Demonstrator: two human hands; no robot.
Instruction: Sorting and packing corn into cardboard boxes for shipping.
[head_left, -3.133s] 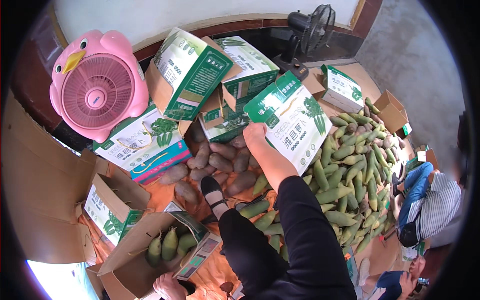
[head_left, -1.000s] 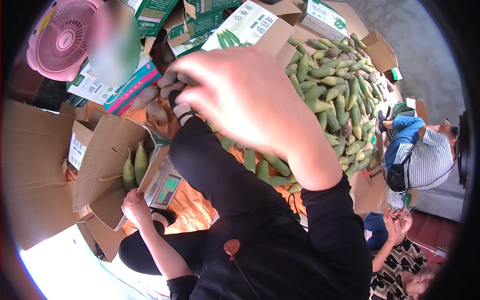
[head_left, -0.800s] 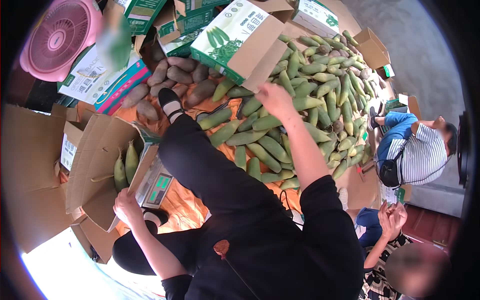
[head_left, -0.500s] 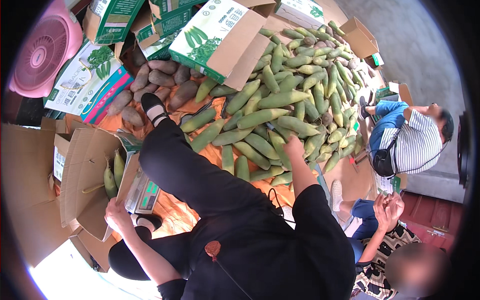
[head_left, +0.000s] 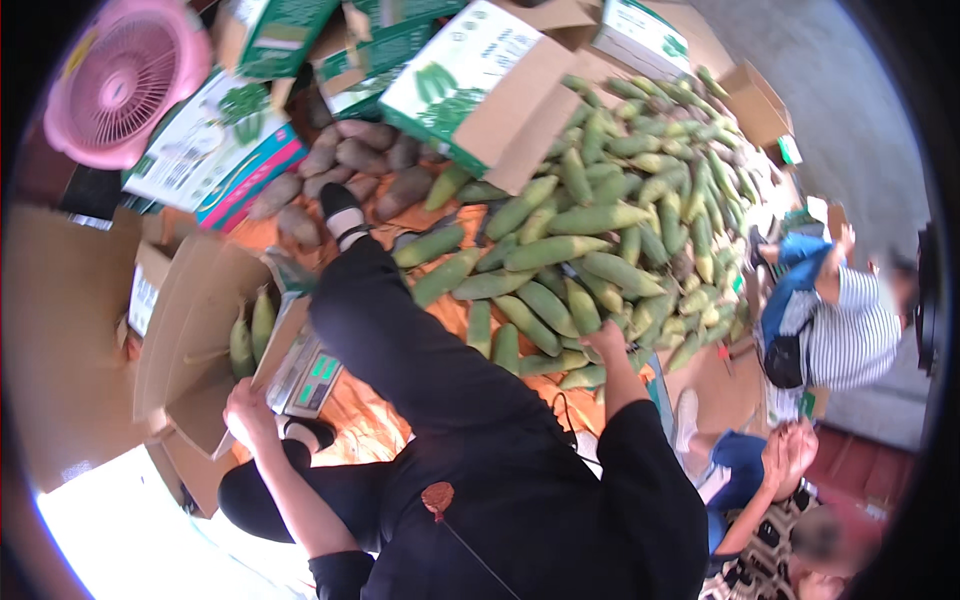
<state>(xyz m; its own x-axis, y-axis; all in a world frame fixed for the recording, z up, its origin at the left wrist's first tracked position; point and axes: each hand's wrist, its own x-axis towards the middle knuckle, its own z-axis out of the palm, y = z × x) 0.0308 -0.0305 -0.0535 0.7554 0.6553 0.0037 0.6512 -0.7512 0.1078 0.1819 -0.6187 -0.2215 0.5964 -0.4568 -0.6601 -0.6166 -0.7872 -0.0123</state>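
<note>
My right hand [head_left: 607,345] is at the near edge of a large heap of green radishes, its fingers closed round the near end of one green radish [head_left: 582,307]. Some of those fingers are hidden by the hand itself. To the left, my left hand [head_left: 250,412] grips the edge of an open cardboard box [head_left: 195,330]. Inside that box stand two green radishes [head_left: 263,325], side by side and upright. A weighing scale [head_left: 308,372] with lit green displays sits against the box's right side.
Brown-red radishes [head_left: 360,157] lie beyond my foot on an orange sheet [head_left: 350,405]. Printed cartons [head_left: 470,90] and a pink fan [head_left: 128,85] stand at the back left. One person [head_left: 840,320] sits at the far right; another person's hands [head_left: 790,450] are nearer.
My right hand has drawn back a little toward me, and the radish at its fingers has shifted slightly. My left hand stays on the box edge. The whole view has shifted.
</note>
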